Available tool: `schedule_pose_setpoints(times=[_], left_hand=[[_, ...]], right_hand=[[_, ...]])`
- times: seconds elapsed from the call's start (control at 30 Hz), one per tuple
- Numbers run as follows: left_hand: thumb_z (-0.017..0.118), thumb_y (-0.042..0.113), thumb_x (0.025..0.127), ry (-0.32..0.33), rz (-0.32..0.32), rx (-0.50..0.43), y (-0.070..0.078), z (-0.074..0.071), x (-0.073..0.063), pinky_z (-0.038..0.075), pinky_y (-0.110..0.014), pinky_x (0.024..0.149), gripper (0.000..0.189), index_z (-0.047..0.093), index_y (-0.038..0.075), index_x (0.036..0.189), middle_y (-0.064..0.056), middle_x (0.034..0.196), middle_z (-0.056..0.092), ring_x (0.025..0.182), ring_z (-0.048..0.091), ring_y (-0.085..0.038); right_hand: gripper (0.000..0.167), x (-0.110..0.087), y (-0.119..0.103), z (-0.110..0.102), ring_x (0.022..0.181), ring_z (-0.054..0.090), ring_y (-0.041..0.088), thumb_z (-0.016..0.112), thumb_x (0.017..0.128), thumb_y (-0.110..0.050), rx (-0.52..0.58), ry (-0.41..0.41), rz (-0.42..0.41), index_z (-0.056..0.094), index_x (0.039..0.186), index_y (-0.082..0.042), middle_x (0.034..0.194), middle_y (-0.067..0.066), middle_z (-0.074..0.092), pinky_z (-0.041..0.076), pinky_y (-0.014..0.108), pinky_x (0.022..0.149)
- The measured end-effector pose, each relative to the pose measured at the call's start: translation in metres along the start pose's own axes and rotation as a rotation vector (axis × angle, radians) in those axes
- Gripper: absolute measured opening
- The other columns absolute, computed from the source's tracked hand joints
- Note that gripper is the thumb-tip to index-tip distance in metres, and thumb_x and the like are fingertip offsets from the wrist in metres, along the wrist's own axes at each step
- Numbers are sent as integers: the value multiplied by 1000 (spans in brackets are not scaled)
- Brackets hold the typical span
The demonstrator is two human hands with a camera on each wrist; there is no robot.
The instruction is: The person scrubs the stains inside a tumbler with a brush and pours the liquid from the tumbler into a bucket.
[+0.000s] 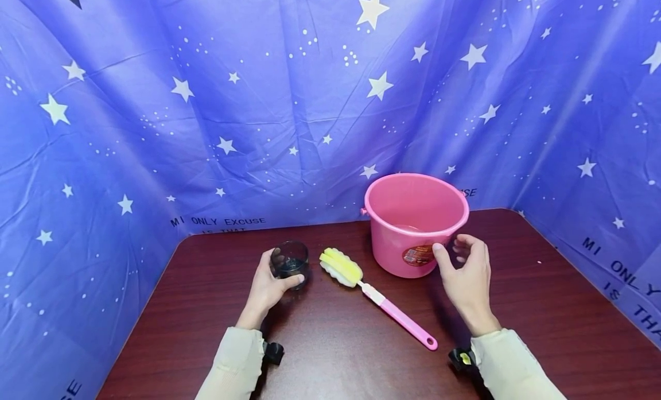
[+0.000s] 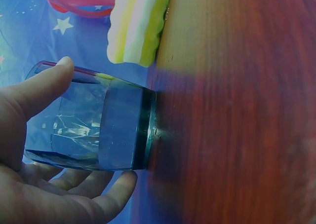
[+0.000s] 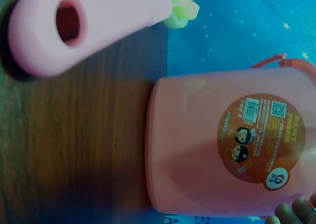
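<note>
My left hand (image 1: 267,288) holds a dark, clear glass cup (image 1: 290,261), thumb on one side and fingers on the other. In the left wrist view the upright cup (image 2: 103,120) has its base at the tabletop. Right of it lies a cup brush with a yellow-and-white sponge head (image 1: 341,267) and a pink handle (image 1: 405,322). Farther right, a pink bucket (image 1: 387,253) stands upright. My right hand (image 1: 467,276) is at the bucket's near right side, fingers loosely bent and thumb apart; whether it touches is unclear. Only its fingertips (image 3: 296,211) show in the right wrist view.
The dark red wooden table (image 1: 330,360) carries all these things. A blue curtain with white stars (image 1: 289,113) hangs behind it and along both sides. The bucket bears a round orange label (image 3: 261,137), and its carrying handle (image 3: 269,60) shows at the rim.
</note>
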State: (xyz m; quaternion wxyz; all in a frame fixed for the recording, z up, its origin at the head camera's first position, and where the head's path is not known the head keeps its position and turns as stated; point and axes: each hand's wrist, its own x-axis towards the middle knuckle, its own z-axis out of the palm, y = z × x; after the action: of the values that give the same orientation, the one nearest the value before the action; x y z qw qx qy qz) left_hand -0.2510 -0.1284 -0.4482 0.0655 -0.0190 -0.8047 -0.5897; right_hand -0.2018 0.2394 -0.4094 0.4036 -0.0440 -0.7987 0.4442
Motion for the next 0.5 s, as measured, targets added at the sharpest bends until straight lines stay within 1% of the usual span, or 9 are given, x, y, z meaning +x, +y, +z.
schedule_pose_setpoints(times=[0.2, 0.4, 0.5], left_hand=[[86, 9, 67, 2, 0, 0, 0, 0, 0, 39, -48, 100, 83, 39, 4, 136, -21, 127, 53, 121, 49, -33], [86, 10, 68, -4, -3, 4, 1, 0, 0, 39, -49, 100, 84, 39, 4, 137, -20, 127, 53, 121, 49, -33], [86, 10, 68, -3, -6, 7, 2, -1, -1, 39, -49, 100, 84, 39, 4, 137, -20, 127, 53, 121, 49, -33]], right_hand=[[49, 4, 2, -3, 99, 52, 22, 70, 86, -23, 2, -19, 32, 50, 121, 5, 112, 16, 53, 39, 20, 81], [53, 8, 3, -4, 107, 54, 25, 69, 87, -23, 61, -22, 55, 47, 129, 2, 119, 14, 53, 40, 18, 86], [58, 10, 2, -4, 114, 53, 27, 69, 87, -24, 94, -38, 73, 43, 135, -1, 126, 12, 52, 41, 21, 90]])
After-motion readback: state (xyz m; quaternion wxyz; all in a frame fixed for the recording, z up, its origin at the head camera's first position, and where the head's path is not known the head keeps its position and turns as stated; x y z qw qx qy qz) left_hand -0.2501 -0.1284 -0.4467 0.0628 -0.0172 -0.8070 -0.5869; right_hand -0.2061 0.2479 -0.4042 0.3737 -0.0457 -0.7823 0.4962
